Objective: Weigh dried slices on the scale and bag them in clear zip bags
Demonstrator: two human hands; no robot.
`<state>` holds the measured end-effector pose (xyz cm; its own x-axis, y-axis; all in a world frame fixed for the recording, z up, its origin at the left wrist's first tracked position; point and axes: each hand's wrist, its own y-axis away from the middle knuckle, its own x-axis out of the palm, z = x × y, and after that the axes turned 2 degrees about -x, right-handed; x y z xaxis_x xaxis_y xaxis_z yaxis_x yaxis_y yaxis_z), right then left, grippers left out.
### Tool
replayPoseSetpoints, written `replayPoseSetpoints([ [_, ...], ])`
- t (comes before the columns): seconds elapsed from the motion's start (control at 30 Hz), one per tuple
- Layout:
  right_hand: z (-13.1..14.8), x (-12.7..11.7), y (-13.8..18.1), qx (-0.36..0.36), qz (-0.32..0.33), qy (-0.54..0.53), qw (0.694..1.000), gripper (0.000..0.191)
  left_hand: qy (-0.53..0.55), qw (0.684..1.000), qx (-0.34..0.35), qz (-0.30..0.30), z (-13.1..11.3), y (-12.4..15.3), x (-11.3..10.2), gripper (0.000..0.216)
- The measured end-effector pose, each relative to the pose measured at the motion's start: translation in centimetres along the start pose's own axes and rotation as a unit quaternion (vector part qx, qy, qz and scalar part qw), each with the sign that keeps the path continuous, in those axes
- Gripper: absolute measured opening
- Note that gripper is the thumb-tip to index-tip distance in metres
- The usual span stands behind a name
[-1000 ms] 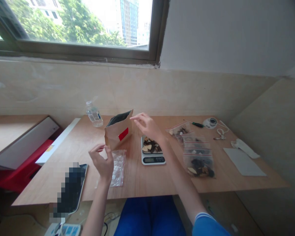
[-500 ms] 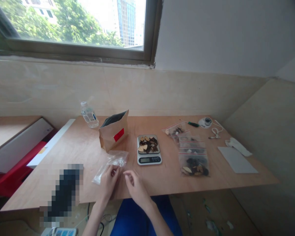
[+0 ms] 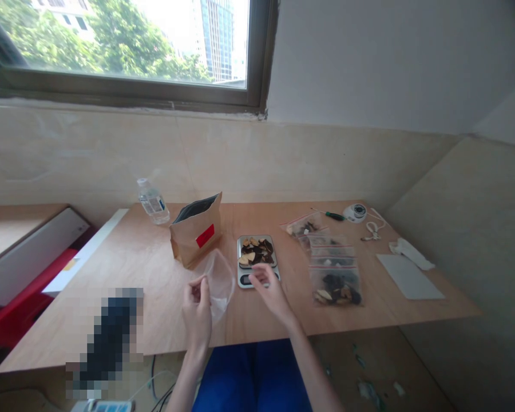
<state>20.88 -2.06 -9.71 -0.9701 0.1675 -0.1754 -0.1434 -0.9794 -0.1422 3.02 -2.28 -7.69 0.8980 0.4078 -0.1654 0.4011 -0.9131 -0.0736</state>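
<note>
A clear plastic zip bag (image 3: 220,284) hangs from my left hand (image 3: 198,306), pinched by its edge between thumb and fingers. Its mouth looks spread apart, and nothing shows inside. My right hand (image 3: 269,289) hovers over the front of a small digital kitchen scale (image 3: 245,281), fingers curved and apart, holding nothing. It covers most of the scale's display. On the weighing plate lies a pile of dried mushroom slices (image 3: 257,250), dark brown and pale. Just behind the bag stands an open brown paper pouch (image 3: 194,237) with a red label.
Several filled zip bags (image 3: 337,286) lie right of the scale. Farther right are a green-handled screwdriver (image 3: 335,216), a white round camera-like device (image 3: 355,213), a white sheet (image 3: 409,277) and a white cloth (image 3: 412,253). A water bottle (image 3: 153,203) stands back left; a blurred dark object (image 3: 109,335) is front left.
My left hand has lifted the plastic bag off the table and its mouth has spread. My right hand has moved away from it, up and right to the front of the scale.
</note>
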Motion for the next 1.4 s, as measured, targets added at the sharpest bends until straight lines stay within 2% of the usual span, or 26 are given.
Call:
replayPoseSetpoints([
  [0.07,-0.2,-2.3,-1.5,-0.071,0.013,0.109,0.991,0.041,-0.001,1.000,0.002,0.004,-0.4,-0.5,0.5,0.033],
  [0.13,-1.0,-4.2,-3.2,-0.112,0.029,0.205,0.972,0.054,-0.008,1.000,0.009,0.010,-0.6,-0.8,1.1,0.032],
  [0.23,-2.6,-5.8,-5.5,-0.121,0.077,0.288,0.947,0.063,-0.032,0.999,0.014,0.013,-0.9,-1.1,1.9,0.030],
  [0.33,-3.8,-6.1,-6.9,-0.130,0.116,0.310,0.935,0.063,-0.077,0.996,0.039,0.007,-1.1,-1.3,2.6,0.026],
  [0.5,-4.4,-5.5,-7.1,-0.156,0.083,0.308,0.935,0.038,-0.095,0.991,0.098,0.003,-1.3,-1.6,3.7,0.019],
  [0.67,-4.1,-5.2,-6.4,-0.147,0.020,0.270,0.951,0.030,-0.044,0.998,0.038,0.031,-0.9,-1.3,4.7,0.014],
  [0.77,-2.5,-4.9,-6.0,-0.098,-0.059,0.208,0.971,0.030,-0.030,0.999,0.012,0.029,-0.5,-1.0,5.1,0.014],
  [0.83,-0.8,-4.2,-5.5,-0.052,-0.087,0.128,0.987,0.035,-0.031,0.999,0.004,0.027,-0.4,-0.8,5.4,0.013],
  [0.9,1.0,-2.9,-4.9,-0.003,-0.060,0.020,0.998,0.041,-0.035,0.999,-0.004,0.031,-0.4,-0.7,5.7,0.013],
  [0.97,2.5,-1.2,-4.3,0.040,0.003,-0.071,0.997,0.044,-0.033,0.999,-0.010,0.035,-0.5,-0.5,5.9,0.013],
  [1.03,3.3,0.4,-3.8,0.060,0.048,-0.100,0.992,0.043,-0.026,0.999,-0.018,0.029,-0.7,-0.4,5.9,0.015],
  [1.17,4.2,2.4,-3.1,0.040,0.066,-0.018,0.997,0.042,-0.021,0.999,-0.042,0.004,-0.7,-0.1,5.6,0.019],
  [1.27,4.3,2.4,-3.1,-0.030,0.065,0.049,0.996,0.037,0.005,0.998,-0.055,-0.019,-0.6,-0.1,5.4,0.020],
  [1.33,3.6,2.1,-3.4,-0.093,-0.004,0.114,0.989,0.033,0.024,0.997,-0.069,-0.035,-0.6,-0.1,5.3,0.019],
  [1.4,2.1,1.8,-3.8,-0.119,-0.099,0.196,0.968,0.034,0.032,0.995,-0.085,-0.040,-0.8,-0.1,5.2,0.018],
])
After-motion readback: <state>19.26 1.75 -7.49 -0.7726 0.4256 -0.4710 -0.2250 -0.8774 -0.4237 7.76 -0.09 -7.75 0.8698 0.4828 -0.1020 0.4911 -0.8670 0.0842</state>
